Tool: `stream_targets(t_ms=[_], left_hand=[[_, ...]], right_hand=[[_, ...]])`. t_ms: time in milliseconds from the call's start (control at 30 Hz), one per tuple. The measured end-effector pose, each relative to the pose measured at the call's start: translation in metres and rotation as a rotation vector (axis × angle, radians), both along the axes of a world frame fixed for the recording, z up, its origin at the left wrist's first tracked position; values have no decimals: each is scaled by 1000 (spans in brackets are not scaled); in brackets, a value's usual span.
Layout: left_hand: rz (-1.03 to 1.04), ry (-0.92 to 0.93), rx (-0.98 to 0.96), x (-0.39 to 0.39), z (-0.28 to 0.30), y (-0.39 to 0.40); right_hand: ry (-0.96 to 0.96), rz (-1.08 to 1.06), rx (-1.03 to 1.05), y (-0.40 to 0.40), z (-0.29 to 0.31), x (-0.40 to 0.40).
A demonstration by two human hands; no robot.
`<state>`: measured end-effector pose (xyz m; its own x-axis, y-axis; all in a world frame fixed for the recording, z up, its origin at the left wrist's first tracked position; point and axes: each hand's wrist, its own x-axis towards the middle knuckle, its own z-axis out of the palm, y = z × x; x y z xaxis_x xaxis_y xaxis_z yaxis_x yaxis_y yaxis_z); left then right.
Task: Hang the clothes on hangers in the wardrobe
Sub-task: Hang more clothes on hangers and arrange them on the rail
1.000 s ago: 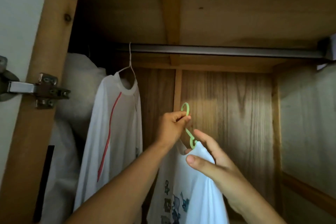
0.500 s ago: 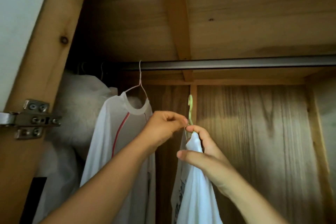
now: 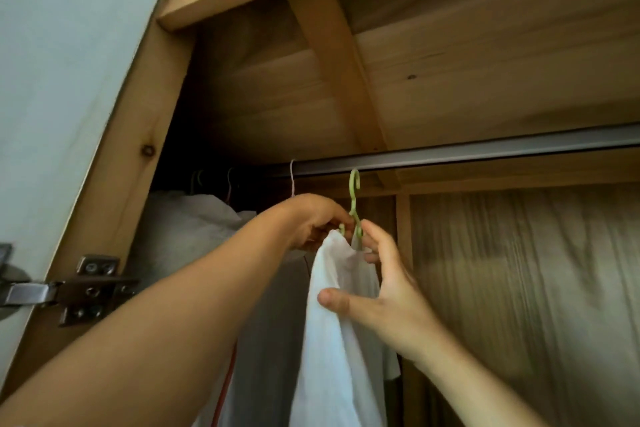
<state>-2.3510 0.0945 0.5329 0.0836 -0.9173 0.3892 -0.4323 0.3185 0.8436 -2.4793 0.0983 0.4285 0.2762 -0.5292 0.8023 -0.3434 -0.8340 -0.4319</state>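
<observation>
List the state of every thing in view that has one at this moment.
Green hanger: raised, hook at the rail, seating unclear.
White garment: draped on the green hanger.
Rail: carries other hangers at left.
Left hand: grips the hanger neck.
Right hand: holds the garment.
Wardrobe door: open.

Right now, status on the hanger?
Left hand grips green hanger neck. Right hand holds white shirt. Hook just under rail, not yet on. White-hangered shirt hangs close left.
</observation>
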Motion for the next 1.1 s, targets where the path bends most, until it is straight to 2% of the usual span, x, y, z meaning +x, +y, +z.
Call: stream_targets(t_ms=[67, 267, 533, 700, 867, 1100], left_hand=[[33, 2, -34, 7, 4, -3], [318, -221, -266, 40, 22, -23], [560, -397, -444, 63, 48, -45], [578, -447, -488, 65, 59, -65], [551, -400, -488, 68, 65, -80], [558, -518, -442, 70, 78, -77]], right_hand=[[-27, 1, -29, -5, 1, -4], [-72, -96, -147, -32, 6, -10], [-119, -121, -134, -59, 11, -4], [-95, -138, -116, -68, 13, -10], [-71, -152, -115, -76, 6, -20], [-23, -178, -36, -80, -7, -29]])
